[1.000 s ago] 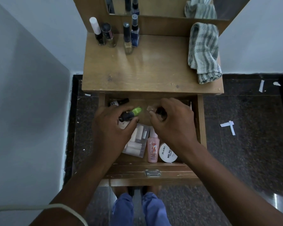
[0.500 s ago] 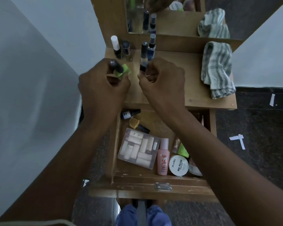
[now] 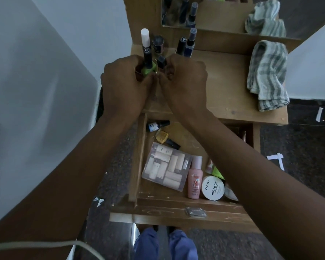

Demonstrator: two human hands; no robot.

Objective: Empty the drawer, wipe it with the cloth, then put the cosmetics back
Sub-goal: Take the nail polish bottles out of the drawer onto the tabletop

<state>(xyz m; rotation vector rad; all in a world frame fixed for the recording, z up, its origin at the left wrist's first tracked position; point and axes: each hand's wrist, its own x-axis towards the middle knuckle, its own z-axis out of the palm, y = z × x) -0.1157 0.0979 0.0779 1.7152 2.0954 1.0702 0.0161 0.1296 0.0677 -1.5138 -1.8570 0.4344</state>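
Over the back left of the wooden tabletop [image 3: 223, 76], my left hand [image 3: 124, 85] grips an upright green nail polish bottle [image 3: 148, 69] with a black cap. My right hand [image 3: 184, 79] holds a small dark-capped bottle [image 3: 161, 61] beside it. Behind them stand several nail polish bottles [image 3: 188, 44]. Below, the open drawer [image 3: 158, 207] still holds a clear box of rollers [image 3: 166, 166], a pink bottle [image 3: 194, 178], a white nail polish remover jar [image 3: 213, 187], a yellow bottle [image 3: 162, 136] and a white-and-black bottle [image 3: 157, 125]. The striped cloth [image 3: 266, 74] lies folded on the right of the top.
A mirror [image 3: 214, 12] stands at the back of the table. A white wall [image 3: 36, 91] closes the left side. Dark stone floor with white paper scraps [image 3: 278, 159] lies to the right. My right forearm crosses over the drawer's right part and hides it.
Both hands lifted out of the drawer with a bottle each and moved up to the back left of the tabletop, where the bottles now stand upright near the others.
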